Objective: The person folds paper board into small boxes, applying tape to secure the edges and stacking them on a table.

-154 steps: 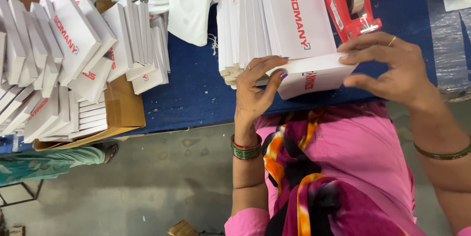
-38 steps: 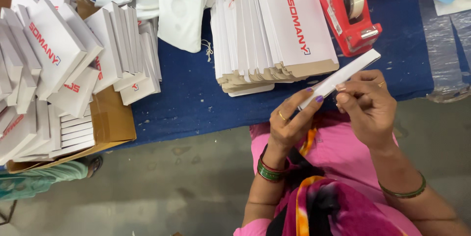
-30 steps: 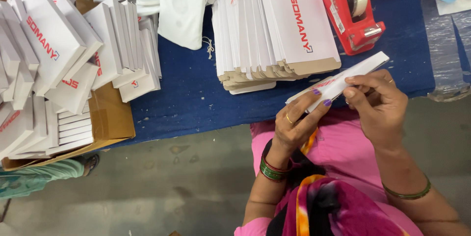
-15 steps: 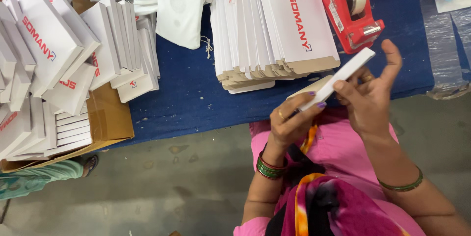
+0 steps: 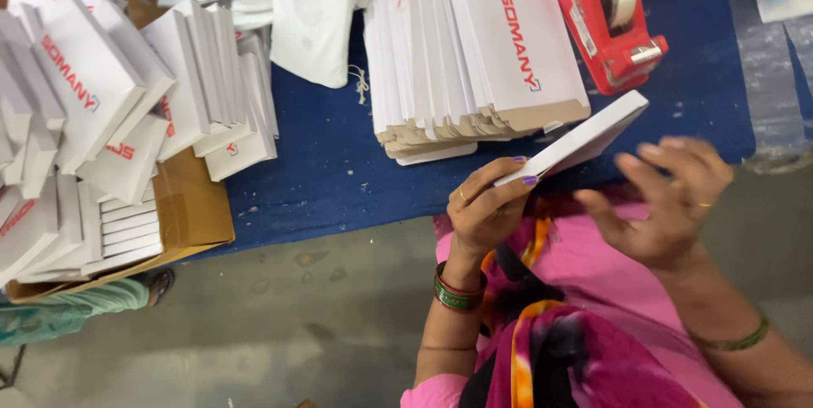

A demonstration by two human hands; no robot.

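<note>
My left hand [image 5: 484,209] grips one end of a thin white carton [image 5: 584,135], holding it flat and tilted up to the right, just above the near edge of the blue table [image 5: 330,162]. My right hand [image 5: 669,200] hovers just right of and below the carton, fingers spread, apart from it and blurred by motion. Behind the carton lies a fanned stack of flat white cartons with red print [image 5: 474,52].
A red tape dispenser [image 5: 611,14] stands at the back right. A brown cardboard box [image 5: 182,205] at the left holds several folded white cartons [image 5: 102,94]. White cloth pieces [image 5: 309,10] lie at the back. The grey floor shows below, with someone's green-clothed leg [image 5: 68,315] at the lower left.
My right hand has let go of the carton and dropped to its right with fingers spread. My left hand still holds the carton at much the same tilt.
</note>
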